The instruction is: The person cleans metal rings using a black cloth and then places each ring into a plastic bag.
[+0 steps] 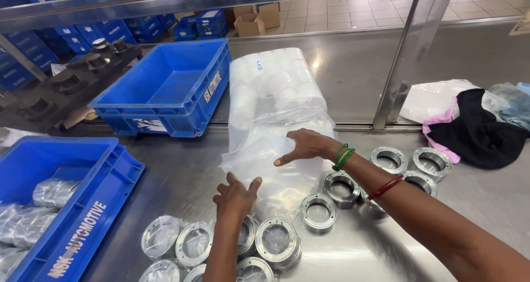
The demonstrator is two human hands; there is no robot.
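Both hands lie on a stack of clear plastic bags (276,149) spread over a steel table (364,243). The right hand (306,145) rests flat on top of the bags, fingers stretched out and together, palm down, gripping nothing; green bangles (342,158) and a red bangle (385,187) sit on that wrist and forearm. The left hand (236,196) is at the near edge of the bags, fingers spread and thumb lifted, touching the plastic; whether it pinches a sheet I cannot tell. The bags run from the middle of the table back under a steel rail (165,0) and post (411,56), where white round shapes show through the plastic. Bare metal rings (318,211) lie on the table just right of the bags, more of them well to the right near a heap of cloths (475,130), black, pink and white. In front of the left forearm, rings wrapped in plastic (193,243) sit close together, touching each other. A blue crate (171,89) stands behind and left of the bags; a second blue crate (83,216) at the near left holds wrapped silver parts (33,216). Dark moulded trays (72,78) lie at the far left
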